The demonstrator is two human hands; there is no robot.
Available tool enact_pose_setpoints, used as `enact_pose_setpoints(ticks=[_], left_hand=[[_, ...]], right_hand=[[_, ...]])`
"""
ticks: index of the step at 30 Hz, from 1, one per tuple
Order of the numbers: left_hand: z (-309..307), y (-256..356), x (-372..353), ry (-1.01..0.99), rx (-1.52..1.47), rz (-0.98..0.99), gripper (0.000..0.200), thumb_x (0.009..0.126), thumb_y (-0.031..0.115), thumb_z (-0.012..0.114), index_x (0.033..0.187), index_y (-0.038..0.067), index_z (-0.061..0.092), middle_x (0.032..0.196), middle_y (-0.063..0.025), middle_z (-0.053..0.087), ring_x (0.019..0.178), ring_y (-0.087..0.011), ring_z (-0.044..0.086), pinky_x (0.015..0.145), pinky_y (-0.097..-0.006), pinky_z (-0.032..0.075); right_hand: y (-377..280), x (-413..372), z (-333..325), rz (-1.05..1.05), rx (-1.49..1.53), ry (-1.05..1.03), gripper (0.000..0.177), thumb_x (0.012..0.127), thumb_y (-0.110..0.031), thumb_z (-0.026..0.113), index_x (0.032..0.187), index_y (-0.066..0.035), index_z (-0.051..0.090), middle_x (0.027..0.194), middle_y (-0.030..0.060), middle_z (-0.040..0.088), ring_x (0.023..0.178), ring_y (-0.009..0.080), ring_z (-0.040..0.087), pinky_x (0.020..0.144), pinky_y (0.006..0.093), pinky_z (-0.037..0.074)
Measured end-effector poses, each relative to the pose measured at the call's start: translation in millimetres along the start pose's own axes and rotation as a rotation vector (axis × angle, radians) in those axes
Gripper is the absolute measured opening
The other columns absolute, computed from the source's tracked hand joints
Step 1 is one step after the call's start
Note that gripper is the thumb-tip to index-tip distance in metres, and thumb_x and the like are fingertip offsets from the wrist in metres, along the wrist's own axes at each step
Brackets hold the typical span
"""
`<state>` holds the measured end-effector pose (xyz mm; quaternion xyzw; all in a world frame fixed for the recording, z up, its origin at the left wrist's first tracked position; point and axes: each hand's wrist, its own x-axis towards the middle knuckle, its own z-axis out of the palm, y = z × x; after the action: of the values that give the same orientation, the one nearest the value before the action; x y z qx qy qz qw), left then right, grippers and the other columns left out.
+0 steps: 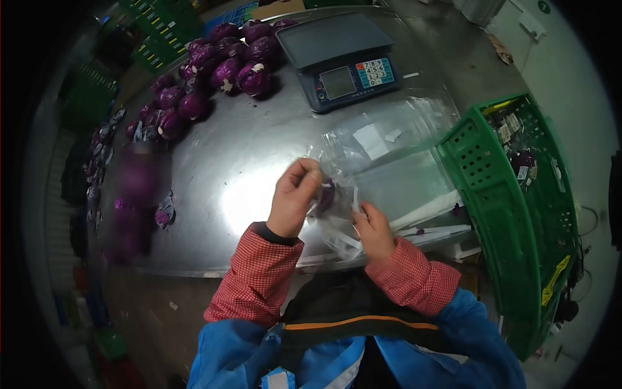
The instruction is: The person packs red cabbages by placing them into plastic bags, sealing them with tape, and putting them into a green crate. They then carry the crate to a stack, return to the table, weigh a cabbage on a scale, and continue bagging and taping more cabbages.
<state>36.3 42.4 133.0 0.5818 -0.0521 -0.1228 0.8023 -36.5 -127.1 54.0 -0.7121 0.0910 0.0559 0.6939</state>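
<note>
A see-through plastic bag (337,228) with a red cabbage (326,198) inside is between my two hands, low over the steel table. My left hand (297,194) is closed in a pinch on the bag's upper left part. On the other side, my right hand (374,231) has its thumb and fingers closed on a whitish strip of the bag's plastic. The cabbage shows only in part, behind the plastic and my left fingers. Flat plastic bags (405,175) lie just beyond my right hand, with white paper labels (370,141) on top.
A digital scale (343,65) stands at the table's far side. Left of it, several red cabbages (227,72) are heaped on the steel table (227,155). A green crate (495,175) holding bagged, labelled items borders the right. More green crates (159,26) are stacked far left.
</note>
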Motion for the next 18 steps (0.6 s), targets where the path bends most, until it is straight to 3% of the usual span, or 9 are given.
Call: enact_pose_setpoints(ticks=[2, 4, 6, 8, 10, 12, 13, 16, 18], left_hand=[[-7.0, -22.1, -16.2, -0.116, 0.129, -0.055, 0.009, 0.093, 0.013, 0.055, 0.099, 0.006, 0.056, 0.083, 0.003, 0.054, 0.071, -0.0059, 0.05, 0.064, -0.0209, 0.042], [-9.3, -41.9, -40.7, -0.043, 0.078, -0.008, 0.009, 0.093, 0.013, 0.055, 0.1, 0.006, 0.055, 0.085, 0.0016, 0.054, 0.073, -0.0072, 0.05, 0.065, -0.0222, 0.044], [-14.0, -43.2, -61.1, 0.368, 0.012, 0.011, 0.009, 0.096, 0.018, 0.051, 0.095, 0.009, 0.053, 0.077, 0.0028, 0.05, 0.067, -0.0063, 0.047, 0.064, -0.0232, 0.043], [-42.3, -58.3, -88.4, 0.75, -0.049, -0.142, 0.023, 0.097, 0.03, 0.047, 0.089, 0.01, 0.051, 0.074, 0.0009, 0.049, 0.065, -0.009, 0.048, 0.061, -0.0256, 0.044], [-65.2, -88.4, -124.1, 0.63, -0.061, -0.329, 0.038, 0.096, 0.047, 0.042, 0.084, 0.011, 0.049, 0.07, -0.0009, 0.049, 0.061, -0.0128, 0.049, 0.057, -0.0282, 0.045], [-34.4, -77.6, -138.9, 0.554, -0.155, -0.606, 0.054, 0.093, 0.061, 0.036, 0.081, 0.01, 0.051, 0.068, -0.0026, 0.052, 0.057, -0.0132, 0.05, 0.052, -0.0262, 0.045], [-22.9, -76.8, -138.6, 0.49, -0.144, -0.638, 0.055, 0.093, 0.062, 0.033, 0.081, 0.011, 0.051, 0.067, -0.0021, 0.052, 0.057, -0.0134, 0.05, 0.052, -0.0271, 0.045], [2.6, -77.9, -120.0, 0.278, -0.051, -0.663, 0.059, 0.092, 0.065, 0.028, 0.08, 0.012, 0.05, 0.065, -0.0009, 0.053, 0.055, -0.0122, 0.05, 0.05, -0.0263, 0.043], [13.6, -74.0, -103.2, 0.15, 0.114, -0.675, 0.054, 0.093, 0.059, 0.036, 0.077, 0.01, 0.054, 0.066, 0.0001, 0.054, 0.055, -0.01, 0.049, 0.05, -0.0232, 0.041]], right_hand=[[27.5, -5.3, -6.3, 0.15, 0.048, 0.054, 0.024, 0.093, -0.018, 0.05, 0.099, 0.005, 0.055, 0.074, 0.0057, 0.058, 0.065, 0.0109, 0.052, 0.06, 0.0259, 0.043], [30.2, -14.8, -20.1, 0.099, -0.023, -0.008, 0.026, 0.096, -0.023, 0.047, 0.093, 0.003, 0.054, 0.069, 0.004, 0.054, 0.059, 0.0109, 0.048, 0.057, 0.027, 0.041], [40.5, -26.3, -28.7, 0.119, -0.083, -0.032, 0.027, 0.097, -0.024, 0.047, 0.091, 0.002, 0.054, 0.067, 0.0026, 0.052, 0.058, 0.0111, 0.046, 0.056, 0.0275, 0.041], [47.1, -33.6, -29.0, 0.08, -0.124, -0.039, 0.026, 0.097, -0.023, 0.047, 0.089, 0.0, 0.055, 0.065, 0.0028, 0.051, 0.057, 0.0112, 0.047, 0.054, 0.0277, 0.04], [51.8, -37.5, -25.7, -0.016, -0.14, -0.025, 0.023, 0.096, -0.021, 0.049, 0.086, -0.001, 0.056, 0.063, 0.0044, 0.053, 0.055, 0.0112, 0.05, 0.052, 0.0275, 0.04], [50.7, -43.1, -23.8, -0.144, -0.431, -0.052, 0.024, 0.096, -0.022, 0.048, 0.09, -0.001, 0.056, 0.061, 0.0076, 0.056, 0.055, 0.0228, 0.057, 0.05, 0.0329, 0.043], [48.2, -46.6, -23.5, -0.21, -0.577, -0.064, 0.024, 0.095, -0.023, 0.047, 0.092, 0.0, 0.056, 0.059, 0.0091, 0.058, 0.055, 0.0286, 0.06, 0.05, 0.0356, 0.044], [23.5, -52.0, -15.0, -0.44, -0.977, -0.14, 0.019, 0.09, -0.02, 0.052, 0.088, -0.002, 0.059, 0.058, 0.0105, 0.06, 0.055, 0.0306, 0.063, 0.045, 0.0375, 0.046], [6.1, -55.5, -3.7, -0.56, -1.183, -0.172, 0.015, 0.086, -0.017, 0.054, 0.082, -0.004, 0.06, 0.058, 0.0088, 0.061, 0.051, 0.0266, 0.062, 0.044, 0.0359, 0.047]])
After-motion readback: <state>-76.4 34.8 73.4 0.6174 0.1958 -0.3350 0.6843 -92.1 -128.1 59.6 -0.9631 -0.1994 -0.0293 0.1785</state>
